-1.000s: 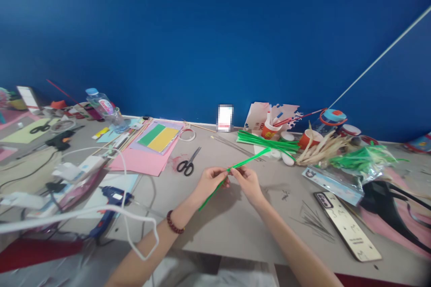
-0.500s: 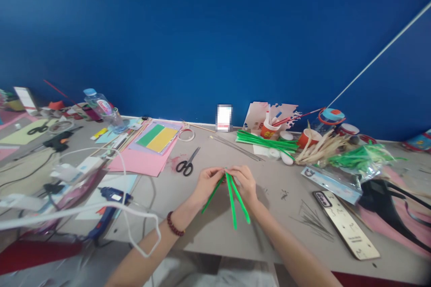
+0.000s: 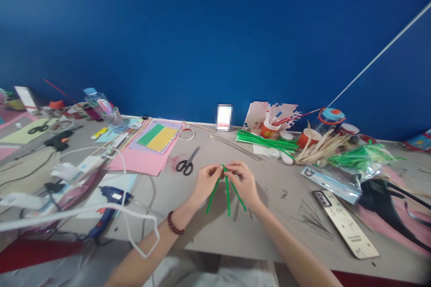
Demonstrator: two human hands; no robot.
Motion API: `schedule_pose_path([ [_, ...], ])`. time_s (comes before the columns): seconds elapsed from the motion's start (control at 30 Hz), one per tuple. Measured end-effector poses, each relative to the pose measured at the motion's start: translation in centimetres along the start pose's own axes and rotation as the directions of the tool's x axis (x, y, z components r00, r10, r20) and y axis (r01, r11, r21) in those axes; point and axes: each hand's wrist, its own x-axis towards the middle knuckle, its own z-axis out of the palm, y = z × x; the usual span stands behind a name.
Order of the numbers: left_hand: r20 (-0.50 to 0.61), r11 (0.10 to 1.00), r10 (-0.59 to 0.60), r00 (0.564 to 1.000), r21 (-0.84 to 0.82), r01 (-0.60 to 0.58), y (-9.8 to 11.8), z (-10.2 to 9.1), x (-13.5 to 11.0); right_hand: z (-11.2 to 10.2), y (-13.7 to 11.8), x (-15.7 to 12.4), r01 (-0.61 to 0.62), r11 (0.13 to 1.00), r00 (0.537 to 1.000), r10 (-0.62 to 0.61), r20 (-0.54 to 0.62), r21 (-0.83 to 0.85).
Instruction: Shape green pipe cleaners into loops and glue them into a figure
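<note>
Both my hands meet over the grey table (image 3: 215, 228), pinching bent green pipe cleaners (image 3: 227, 193) at their top fold. My left hand (image 3: 206, 181), with a dark bead bracelet on the wrist, is closed on the left side of the fold. My right hand (image 3: 243, 180) is closed on the right side. Three green legs hang down and toward me from the pinched point, spread like a fan just above the table.
Black scissors (image 3: 187, 164) lie left of my hands. A pile of green pipe cleaners (image 3: 266, 140), cups and a bag of green strips (image 3: 360, 159) stand at the back right. Coloured paper (image 3: 148, 150), a blue glue gun (image 3: 107, 208) and white cables crowd the left. A wooden ruler (image 3: 346, 226) lies right.
The pipe cleaners, held out straight a second ago, are now folded at the middle, with the legs pointing down. Both hands have stayed at the same place and closed in together.
</note>
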Motion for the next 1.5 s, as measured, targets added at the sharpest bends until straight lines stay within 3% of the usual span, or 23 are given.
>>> schedule_pose_path([
  [0.1,0.012,0.998,-0.034,0.999,-0.044,0.034,-0.4,0.2,0.1,0.0,0.3,0.1,-0.069,0.997,0.997,0.070,-0.025,0.042],
  [0.27,0.022,0.995,-0.068,0.997,-0.077,0.069,-0.6,0.3,0.1,0.2,-0.2,-0.2,-0.137,0.987,0.986,0.128,-0.102,-0.084],
  [0.5,-0.060,0.993,-0.098,0.993,-0.077,0.093,-0.9,0.4,0.0,0.8,-0.5,-0.7,-0.215,0.974,0.974,0.209,-0.084,-0.070],
  [0.6,-0.027,0.990,-0.114,0.993,-0.083,0.111,-1.3,0.3,0.0,0.5,-0.1,-0.4,-0.274,0.958,0.959,0.265,-0.097,-0.084],
  [0.73,0.046,0.969,-0.190,0.981,-0.153,0.195,-0.8,0.3,0.0,-0.1,0.5,0.2,-0.235,0.965,0.970,0.225,-0.093,-0.117],
  [0.9,0.131,0.913,-0.297,0.946,-0.252,0.321,0.1,0.3,-0.2,-0.6,0.8,0.7,-0.322,0.944,0.946,0.323,0.008,0.070],
  [1.1,0.209,0.929,-0.308,0.928,-0.146,0.341,0.1,-0.1,-0.1,-0.8,0.3,1.0,-0.383,0.897,0.920,0.347,0.184,0.222],
  [1.27,0.259,0.944,-0.268,0.928,-0.120,0.306,0.3,-0.2,-0.2,-0.8,0.3,0.8,-0.412,0.860,0.911,0.374,0.175,0.300],
  [1.5,0.398,0.929,-0.272,0.876,-0.127,0.347,-0.3,-0.2,-0.2,-0.8,0.8,0.7,-0.489,0.774,0.872,0.451,0.190,0.402],
])
